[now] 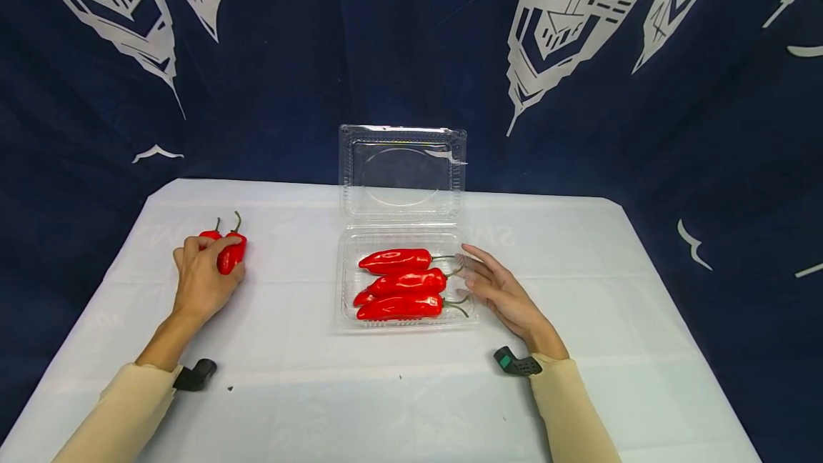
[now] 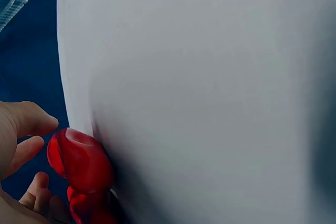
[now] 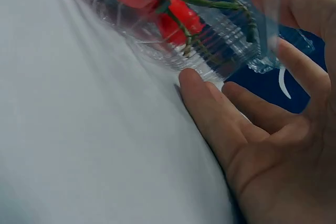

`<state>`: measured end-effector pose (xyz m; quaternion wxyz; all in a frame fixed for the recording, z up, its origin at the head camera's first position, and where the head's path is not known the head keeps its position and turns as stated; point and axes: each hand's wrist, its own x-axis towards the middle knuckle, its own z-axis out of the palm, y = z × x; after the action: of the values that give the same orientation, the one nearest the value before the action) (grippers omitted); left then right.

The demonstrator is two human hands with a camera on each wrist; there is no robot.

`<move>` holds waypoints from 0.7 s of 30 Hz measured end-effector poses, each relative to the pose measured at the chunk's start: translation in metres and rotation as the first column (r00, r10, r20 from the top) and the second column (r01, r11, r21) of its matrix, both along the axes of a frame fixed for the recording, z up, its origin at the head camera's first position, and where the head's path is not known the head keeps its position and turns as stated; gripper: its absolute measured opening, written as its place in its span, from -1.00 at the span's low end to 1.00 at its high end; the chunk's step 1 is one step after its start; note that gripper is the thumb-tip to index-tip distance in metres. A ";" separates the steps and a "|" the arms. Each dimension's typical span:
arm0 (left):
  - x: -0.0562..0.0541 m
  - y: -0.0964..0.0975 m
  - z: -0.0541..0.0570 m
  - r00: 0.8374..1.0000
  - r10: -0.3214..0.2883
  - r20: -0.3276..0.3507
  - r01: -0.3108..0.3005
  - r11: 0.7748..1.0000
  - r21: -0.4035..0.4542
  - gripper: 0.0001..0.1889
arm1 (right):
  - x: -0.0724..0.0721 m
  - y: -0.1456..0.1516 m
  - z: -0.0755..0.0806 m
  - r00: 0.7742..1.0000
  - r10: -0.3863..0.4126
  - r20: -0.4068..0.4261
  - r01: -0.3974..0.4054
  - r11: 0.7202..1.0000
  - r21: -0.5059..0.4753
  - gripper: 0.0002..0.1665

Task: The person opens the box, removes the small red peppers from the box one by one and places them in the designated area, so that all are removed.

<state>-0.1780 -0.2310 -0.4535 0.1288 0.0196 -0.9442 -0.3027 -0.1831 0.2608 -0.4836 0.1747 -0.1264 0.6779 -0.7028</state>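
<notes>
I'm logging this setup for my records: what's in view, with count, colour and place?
table: one, white-covered, foreground
container: one, clear, open, mid-table
peppers: six visible, red with green stems; four in the container, two left of it
backdrop: one, dark blue with white prints, behind
specks: a few, dark, tabletop front
wrist devices: two, mainly black, beside the cuffs
sleeves: two, cream, lower edge
left hand: one, bare, at the two peppers
right hand: one, bare, by the container's right edge

The peppers (image 1: pixel 398 308) are red with green stems (image 3: pixel 205 2), the table (image 1: pixel 289 391) white, the backdrop (image 1: pixel 418 56) navy printed with white buildings (image 1: pixel 579 13).
</notes>
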 end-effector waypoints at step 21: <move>-0.007 0.006 0.005 0.999 -0.010 -0.036 0.012 0.998 0.055 -0.56 | 0.001 -0.033 -0.006 0.875 -0.317 -0.366 0.393 0.906 0.157 -0.44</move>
<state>-0.1846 -0.2255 -0.4483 0.1434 0.0126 -0.9331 -0.3297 -0.1822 0.2273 -0.4892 -0.0615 -0.0949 0.7847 -0.6095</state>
